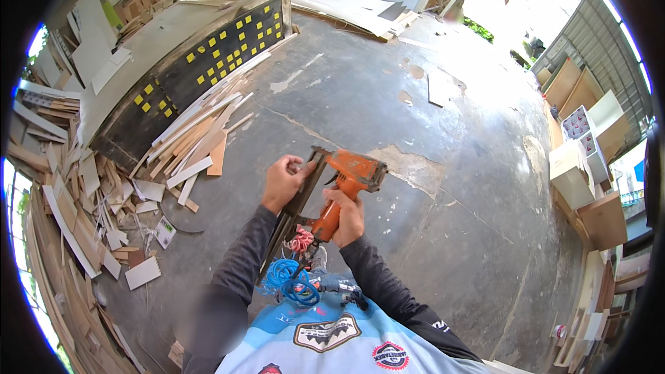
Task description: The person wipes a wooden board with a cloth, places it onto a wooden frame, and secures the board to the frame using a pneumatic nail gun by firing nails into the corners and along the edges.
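A grey concrete floor [485, 235] is spread through the middle of the view. At ten to eleven o'clock it is bordered by a long bench [156, 48], whose dark front is dotted with yellow squares. From eight to ten o'clock a heap of scrap wood [76, 228] is piled, and at three o'clock a white box [571, 176] is stood.

Near the centre an orange nail gun [350, 164] is held in front of the body, clear of the floor, with its long dark magazine [299, 201] slanted toward seven o'clock. Just below it, toward six o'clock, a blue hose [282, 273] is bunched; whether it is joined to the gun cannot be told.

The handle is wrapped closely by the right hand [350, 216]. The left hand [280, 183] is placed at the magazine's upper end, fingers curled; whether the magazine is gripped or something small is pinched there cannot be told. Beside the handle's foot a red-and-white cloth [303, 239] is bunched.

As far as can be judged, the gun is lifted and being readied or checked; no wood is set against its nose, no fastening is seen done, and whether nails are loaded cannot be told
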Motion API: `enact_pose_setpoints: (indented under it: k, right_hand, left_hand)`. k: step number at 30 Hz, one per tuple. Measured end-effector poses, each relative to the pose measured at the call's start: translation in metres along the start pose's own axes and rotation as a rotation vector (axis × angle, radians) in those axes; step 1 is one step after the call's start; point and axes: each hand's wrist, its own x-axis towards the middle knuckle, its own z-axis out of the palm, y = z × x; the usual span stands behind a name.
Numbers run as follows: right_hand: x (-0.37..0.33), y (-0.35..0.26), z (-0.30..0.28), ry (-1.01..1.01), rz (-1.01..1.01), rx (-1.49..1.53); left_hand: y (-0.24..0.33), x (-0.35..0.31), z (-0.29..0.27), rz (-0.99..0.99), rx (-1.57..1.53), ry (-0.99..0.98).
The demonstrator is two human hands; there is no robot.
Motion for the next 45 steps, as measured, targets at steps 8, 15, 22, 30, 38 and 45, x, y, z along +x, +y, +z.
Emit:
enact_pose_setpoints:
  k: [8, 15, 22, 30, 38, 45]
  right_hand:
    - [0.15, -0.036, -0.011, 0.127, 0.2, 0.372]
    - [0.317, -0.088, -0.023, 0.206, 0.153, 0.45]
    - [0.451, -0.16, 0.025, 0.16, 0.247, 0.43]
    - [0.567, -0.189, 0.094, 0.004, 0.363, 0.372]
    - [0.74, -0.222, 0.18, -0.094, 0.371, 0.283]
    - [0.893, -0.257, 0.258, -0.137, 0.323, 0.211]
  left_hand:
    - [0.005, 0.153, 0.016, 0.032, 0.131, -0.325]
    - [-0.004, 0.211, -0.028, -0.207, 0.084, -0.42]
    - [0.04, 0.326, 0.013, -0.347, -0.357, 0.056]
    - [0.034, 0.451, 0.034, -0.42, -0.498, 0.324]
    - [0.008, 0.624, 0.008, -0.331, -0.114, 0.011]
    - [0.012, 0.854, 0.005, -0.25, -0.096, -0.268]
